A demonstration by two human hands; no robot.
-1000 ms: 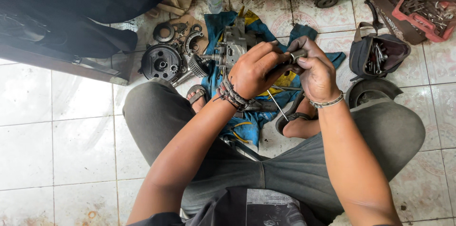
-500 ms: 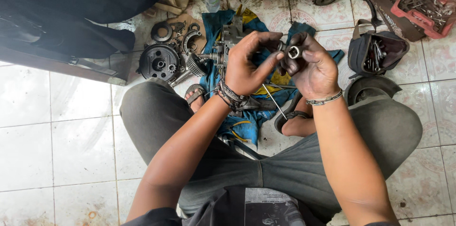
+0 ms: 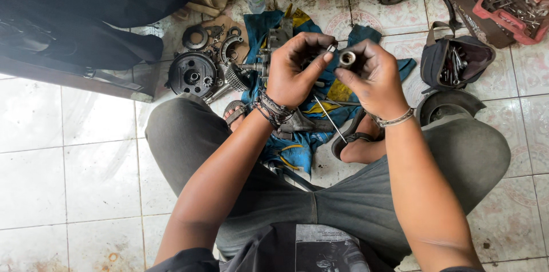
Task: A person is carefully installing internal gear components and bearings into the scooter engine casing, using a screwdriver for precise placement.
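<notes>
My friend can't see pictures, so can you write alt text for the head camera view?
Seen from above, a person squatting on a tiled floor holds a small metal ring-shaped part in the right hand, with the left hand beside it. Below lie a blue cloth, round engine parts and a dark tool bag.

I see a dull grey metal sleeve [image 3: 346,58] in my right hand [image 3: 372,80]. Upper left, a dark greasy metal disc [image 3: 191,74] lies on glossy white floor tiles [image 3: 86,158]. Centre, crumpled blue cloth [image 3: 297,146], matt.
</notes>
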